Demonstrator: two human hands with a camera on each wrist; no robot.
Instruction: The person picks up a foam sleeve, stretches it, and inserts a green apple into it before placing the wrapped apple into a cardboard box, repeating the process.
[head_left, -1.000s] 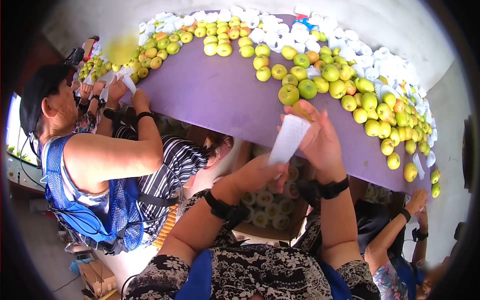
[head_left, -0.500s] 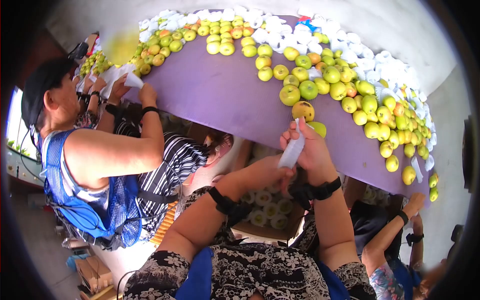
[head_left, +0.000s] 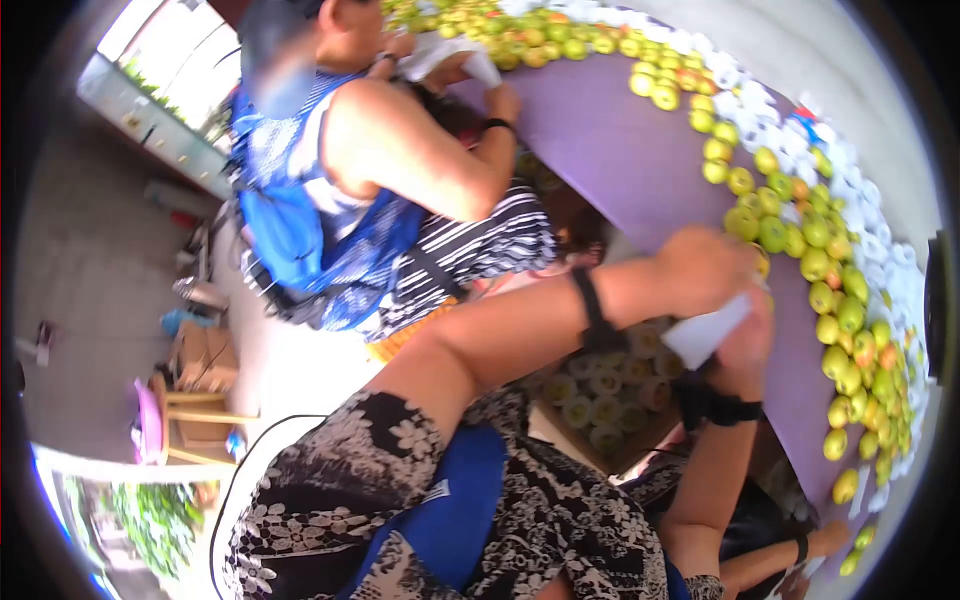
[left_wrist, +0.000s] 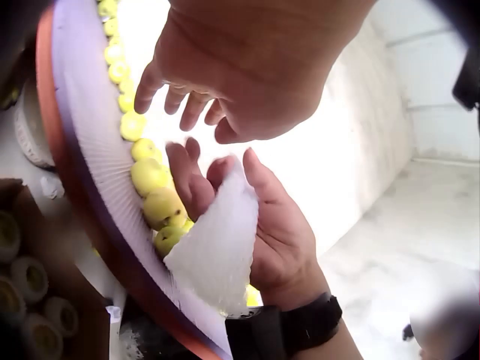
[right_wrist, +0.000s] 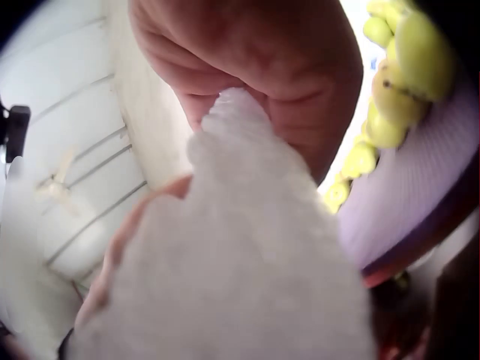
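In the head view my right hand point(head_left: 748, 335) holds a white foam net sleeve point(head_left: 704, 332) above the table's near edge. The left wrist view shows the flattened sleeve point(left_wrist: 217, 244) hanging across the palm, its narrow tip among the right fingers. My left hand point(head_left: 700, 270), blurred, is just beyond the sleeve, toward the apples. Seen from its wrist, the left hand point(left_wrist: 244, 71) has loosely bent, spread fingers with nothing in them. Beyond the hands lie yellow-green apples point(head_left: 772, 233), one with dark spots point(right_wrist: 399, 96). The sleeve covers much of the right wrist view.
The purple tabletop point(head_left: 610, 130) carries rows of apples with white foam nets point(head_left: 860, 200) behind them. Under its edge stands a box of netted apples point(head_left: 605, 410). A person in a blue mesh vest point(head_left: 320, 220) sits at left; another person's hand point(head_left: 825, 538) reaches in at lower right.
My left hand has left the sleeve's lower end and moved forward past it. The right hand keeps the sleeve. The head view has swung left, bringing the room floor into sight.
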